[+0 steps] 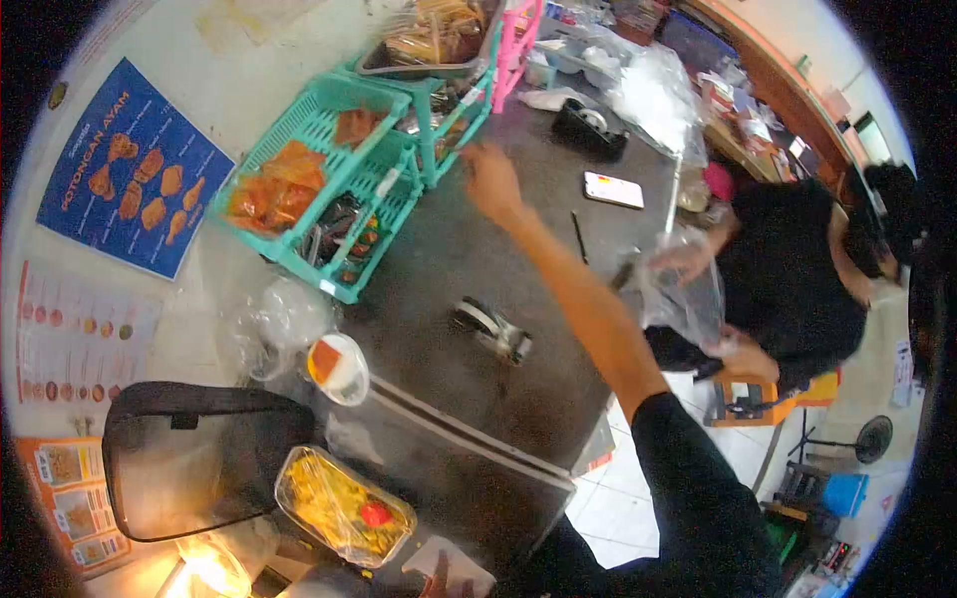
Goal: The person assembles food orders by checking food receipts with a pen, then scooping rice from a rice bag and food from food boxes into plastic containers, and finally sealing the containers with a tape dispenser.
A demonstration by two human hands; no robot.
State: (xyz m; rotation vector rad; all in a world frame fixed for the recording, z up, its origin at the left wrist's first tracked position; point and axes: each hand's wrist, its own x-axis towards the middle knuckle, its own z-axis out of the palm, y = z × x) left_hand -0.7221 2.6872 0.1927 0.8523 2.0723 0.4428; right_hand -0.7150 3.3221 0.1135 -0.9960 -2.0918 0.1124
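My right hand [491, 184] reaches across the dark table to the end of the teal stacked baskets [384, 204]. Its fingers are blurred beside the basket wall, and I cannot see anything in them. At the bottom edge, the fingers of my left hand [439, 578] show in part against a whitish translucent plastic piece [469, 566], seemingly gripping it. Just left of that hand is a tray of yellow food [339, 508] with a red piece on top, under clear wrap. The baskets hold orange-brown packets [284, 184] and small dark packets.
A tape dispenser [493, 329] stands mid-table, with a pen [579, 237], a phone [613, 189] and a black dispenser [590, 130] farther off. A white cup [339, 369] and a dark bag [199, 453] are at left. Another person [788, 279] handles a clear plastic bag [683, 284] at right.
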